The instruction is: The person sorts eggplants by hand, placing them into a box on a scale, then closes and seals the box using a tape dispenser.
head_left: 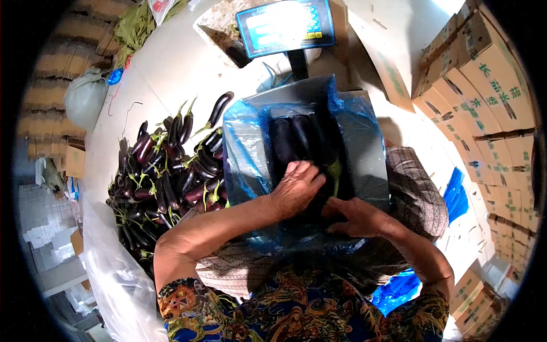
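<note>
An open box lined with blue plastic film point(245, 137) stands in front of me, holding dark purple eggplants point(283, 139) laid side by side. My left hand point(299, 185) is inside it, fingers curled down onto the near end of an eggplant. To its right, my right hand point(356, 216) reaches in with bent fingers around something dark, lost in shadow. A green eggplant stem point(335, 176) sticks up just beyond the right fingertips. The near part of the box lies in deep shade, so its contents there are hidden.
A big heap of eggplants point(165, 176) lies on the left beside clear plastic sheeting point(117, 279). Behind the box rises a scale display point(285, 28). Stacked printed cartons point(478, 97) line the right side, with blue plastic point(456, 196) on the floor.
</note>
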Motion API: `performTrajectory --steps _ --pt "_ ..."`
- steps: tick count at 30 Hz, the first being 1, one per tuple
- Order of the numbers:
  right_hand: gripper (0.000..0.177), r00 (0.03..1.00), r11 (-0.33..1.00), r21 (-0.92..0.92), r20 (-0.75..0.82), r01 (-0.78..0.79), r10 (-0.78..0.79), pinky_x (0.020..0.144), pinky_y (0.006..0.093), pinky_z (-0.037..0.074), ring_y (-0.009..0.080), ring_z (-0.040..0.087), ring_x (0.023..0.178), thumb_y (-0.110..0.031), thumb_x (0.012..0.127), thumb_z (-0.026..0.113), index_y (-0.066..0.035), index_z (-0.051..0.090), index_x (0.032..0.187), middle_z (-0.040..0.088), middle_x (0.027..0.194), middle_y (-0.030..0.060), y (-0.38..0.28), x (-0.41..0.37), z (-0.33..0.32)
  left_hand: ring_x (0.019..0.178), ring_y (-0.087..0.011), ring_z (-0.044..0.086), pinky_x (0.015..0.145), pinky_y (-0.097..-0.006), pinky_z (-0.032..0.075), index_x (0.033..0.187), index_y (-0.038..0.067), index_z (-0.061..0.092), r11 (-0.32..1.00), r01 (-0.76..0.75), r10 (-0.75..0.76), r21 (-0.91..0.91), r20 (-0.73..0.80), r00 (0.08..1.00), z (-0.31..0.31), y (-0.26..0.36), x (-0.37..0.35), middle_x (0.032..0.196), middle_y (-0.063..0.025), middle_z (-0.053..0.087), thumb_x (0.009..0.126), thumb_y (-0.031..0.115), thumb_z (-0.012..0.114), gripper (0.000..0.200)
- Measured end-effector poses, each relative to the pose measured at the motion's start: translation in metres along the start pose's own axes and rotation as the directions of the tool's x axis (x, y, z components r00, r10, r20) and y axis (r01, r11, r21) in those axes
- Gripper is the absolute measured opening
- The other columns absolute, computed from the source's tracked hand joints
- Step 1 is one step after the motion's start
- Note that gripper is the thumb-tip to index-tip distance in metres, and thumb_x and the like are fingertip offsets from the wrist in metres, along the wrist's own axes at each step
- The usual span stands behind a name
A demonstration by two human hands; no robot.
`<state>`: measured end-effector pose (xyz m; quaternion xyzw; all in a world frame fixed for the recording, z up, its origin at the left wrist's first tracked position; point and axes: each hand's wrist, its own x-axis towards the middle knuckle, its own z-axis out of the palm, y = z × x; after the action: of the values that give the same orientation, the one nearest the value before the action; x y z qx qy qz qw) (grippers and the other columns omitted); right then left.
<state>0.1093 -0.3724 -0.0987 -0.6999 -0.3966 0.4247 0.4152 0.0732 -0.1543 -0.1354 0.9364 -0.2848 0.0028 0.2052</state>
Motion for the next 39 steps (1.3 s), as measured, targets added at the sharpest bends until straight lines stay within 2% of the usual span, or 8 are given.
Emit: performTrajectory --steps 7,13,19,23,27,31,36,39 --pt "0.022 0.985 0.985 0.017 -0.017 -0.173 0.173 0.068 0.0392 0.051 0.0275 0.066 0.078 -0.008 0.082 0.065 -0.004 0.055 0.1 0.067 0.084 0.011 -0.004 0.003 0.004 0.098 -0.0284 0.052 0.098 -0.0496 0.033 0.084 0.01 0.064 0.953 -0.294 0.268 0.073 0.254 0.929 -0.006 -0.024 -0.034 0.088 -0.0083 0.057 0.072 0.014 0.06 0.014" --pt "0.014 0.963 0.937 -0.223 -0.081 -0.268 0.256 0.059 0.0389 0.048 0.0244 0.064 0.069 -0.007 0.085 0.06 -0.004 0.051 0.095 0.064 0.079 0.0126 -0.01 0.019 0.014 0.098 -0.0289 0.054 0.092 -0.0447 0.036 0.098 0.01 0.064 0.994 -0.074 0.099 -0.076 0.399 0.911 -0.017 -0.018 -0.016 0.09 -0.0107 0.059 0.079 0.016 0.056 0.021" --pt "0.015 0.942 0.845 0.416 0.149 -0.335 0.3 0.057 0.0302 0.047 0.0128 0.058 0.066 -0.008 0.086 0.059 -0.002 0.06 0.1 0.063 0.079 0.0055 0.005 0.024 0.001 0.103 -0.0288 0.052 0.091 -0.0484 0.035 0.112 0.017 0.061 0.971 -0.028 0.163 -0.238 0.573 0.803 -0.029 -0.008 -0.015 0.096 -0.0108 0.061 0.09 0.027 0.051 0.026" --pt "0.016 0.944 0.923 0.207 0.012 -0.324 0.329 0.062 0.0303 0.05 0.0156 0.062 0.068 -0.008 0.082 0.062 -0.004 0.066 0.098 0.066 0.083 0.0067 0.009 0.032 -0.004 0.108 -0.0311 0.049 0.095 -0.0479 0.031 0.115 0.021 0.063 0.968 0.098 0.116 -0.229 0.763 0.636 -0.05 0.027 -0.005 0.104 -0.0136 0.061 0.098 0.041 0.036 0.037" --pt "0.014 0.952 0.934 -0.199 -0.142 -0.296 0.271 0.068 0.0316 0.052 0.0203 0.067 0.075 -0.008 0.08 0.063 -0.005 0.068 0.092 0.068 0.083 0.0093 0.005 0.038 0.006 0.108 -0.0325 0.048 0.094 -0.0483 0.032 0.116 0.022 0.064 0.98 0.026 0.137 -0.197 0.764 0.63 -0.04 0.022 -0.011 0.105 -0.0162 0.06 0.098 0.04 0.037 0.037" --pt "0.014 0.976 0.918 -0.338 -0.142 -0.207 0.168 0.067 0.0317 0.053 0.0191 0.067 0.073 -0.008 0.079 0.064 -0.005 0.068 0.091 0.069 0.08 0.0108 0.006 0.037 0.001 0.103 -0.0343 0.051 0.092 -0.0488 0.033 0.1 0.013 0.068 0.926 0.238 -0.024 -0.294 0.584 0.812 -0.015 0.032 -0.018 0.095 -0.0159 0.062 0.093 0.037 0.046 0.034" --pt "0.015 0.937 0.929 0.197 -0.095 -0.314 0.337 0.063 0.0331 0.055 0.0218 0.068 0.066 -0.004 0.079 0.064 -0.004 0.068 0.093 0.069 0.083 0.0132 0.001 0.031 -0.007 0.086 -0.0395 0.06 0.077 -0.049 0.046 0.082 0.0 0.065 0.698 0.525 -0.31 -0.488 0.454 0.835 0.005 0.051 -0.022 0.083 -0.0203 0.063 0.082 0.024 0.058 0.025" --pt "0.015 0.926 0.881 0.354 -0.093 -0.314 0.367 0.061 0.0313 0.054 0.0184 0.067 0.066 -0.002 0.079 0.063 -0.003 0.067 0.093 0.069 0.082 0.0112 -0.006 0.028 -0.01 0.076 -0.0412 0.061 0.069 -0.0491 0.049 0.085 -0.002 0.063 0.661 0.504 -0.405 -0.556 0.302 0.863 0.001 0.056 -0.026 0.086 -0.023 0.061 0.078 0.017 0.058 0.02"
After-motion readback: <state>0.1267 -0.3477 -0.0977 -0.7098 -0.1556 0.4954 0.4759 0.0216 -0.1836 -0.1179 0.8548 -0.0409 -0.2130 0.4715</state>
